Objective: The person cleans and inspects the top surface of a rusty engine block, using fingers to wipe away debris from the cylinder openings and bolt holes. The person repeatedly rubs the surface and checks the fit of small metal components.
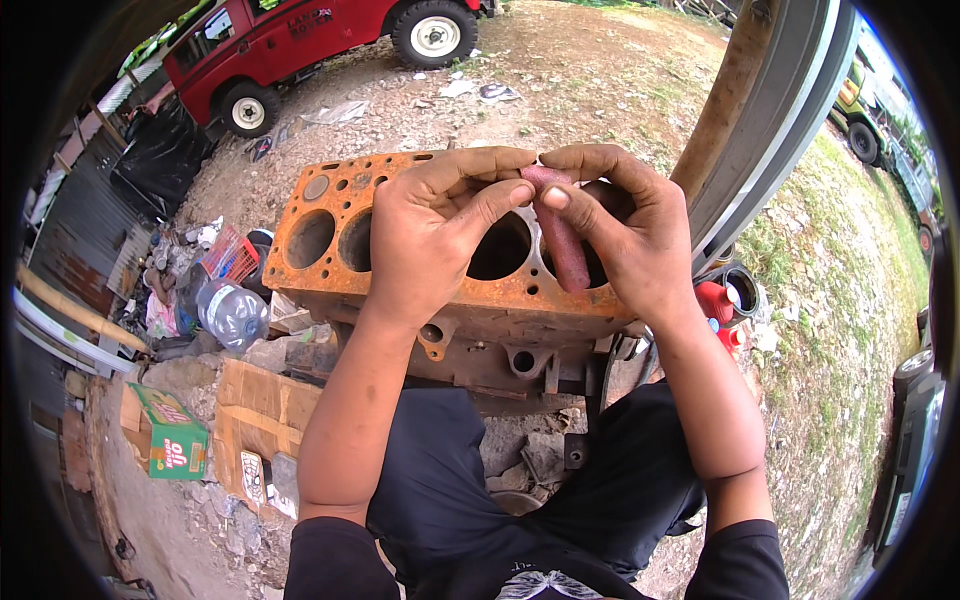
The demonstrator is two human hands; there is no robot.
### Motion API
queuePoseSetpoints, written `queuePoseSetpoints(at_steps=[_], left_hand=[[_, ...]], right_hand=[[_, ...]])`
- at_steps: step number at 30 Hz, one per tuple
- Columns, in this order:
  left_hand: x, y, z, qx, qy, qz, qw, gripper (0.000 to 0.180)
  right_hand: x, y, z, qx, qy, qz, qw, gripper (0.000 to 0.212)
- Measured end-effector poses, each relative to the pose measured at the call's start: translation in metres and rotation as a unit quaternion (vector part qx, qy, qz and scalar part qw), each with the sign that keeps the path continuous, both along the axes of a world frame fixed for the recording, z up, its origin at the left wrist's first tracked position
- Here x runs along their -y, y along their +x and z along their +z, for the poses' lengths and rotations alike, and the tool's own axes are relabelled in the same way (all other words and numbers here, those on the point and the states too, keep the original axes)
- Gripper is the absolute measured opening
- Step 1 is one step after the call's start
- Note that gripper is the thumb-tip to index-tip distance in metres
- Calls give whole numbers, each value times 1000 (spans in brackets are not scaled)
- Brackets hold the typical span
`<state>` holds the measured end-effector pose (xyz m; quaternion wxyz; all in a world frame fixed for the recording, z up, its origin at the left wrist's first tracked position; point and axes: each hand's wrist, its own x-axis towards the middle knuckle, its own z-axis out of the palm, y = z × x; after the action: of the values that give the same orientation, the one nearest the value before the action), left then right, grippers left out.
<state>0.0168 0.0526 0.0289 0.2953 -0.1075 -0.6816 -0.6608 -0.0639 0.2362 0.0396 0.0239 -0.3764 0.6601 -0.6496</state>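
Note:
Above the engine block, both my hands pinch a reddish, rough-looking strip of sandpaper [566, 250] near its upper end. My left hand [437, 225] holds the top edge between thumb and forefinger. The fingers of my right hand [632, 222] are curled behind the strip, its thumb pressed on the front. The sandpaper hangs down, folded or rolled lengthwise. Beneath my hands stands a rusty orange engine block [400, 288] with a row of large round cylinder bores across its flat top. My hands and the strip hide part of that top.
A green carton [178, 440], flattened cardboard [262, 405] and a clear plastic jug [232, 315] lie to the left. Red bottles [714, 300] stand right of the block, near a metal post [765, 120]. A red off-road vehicle [270, 50] is parked beyond.

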Motion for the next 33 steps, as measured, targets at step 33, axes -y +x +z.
queuePoseSetpoints(at_steps=[33], left_hand=[[-1, -1, 0, -66, -270, 193, 941, 9]], right_hand=[[-2, -15, -12, -25, 33, 15, 999, 19]])
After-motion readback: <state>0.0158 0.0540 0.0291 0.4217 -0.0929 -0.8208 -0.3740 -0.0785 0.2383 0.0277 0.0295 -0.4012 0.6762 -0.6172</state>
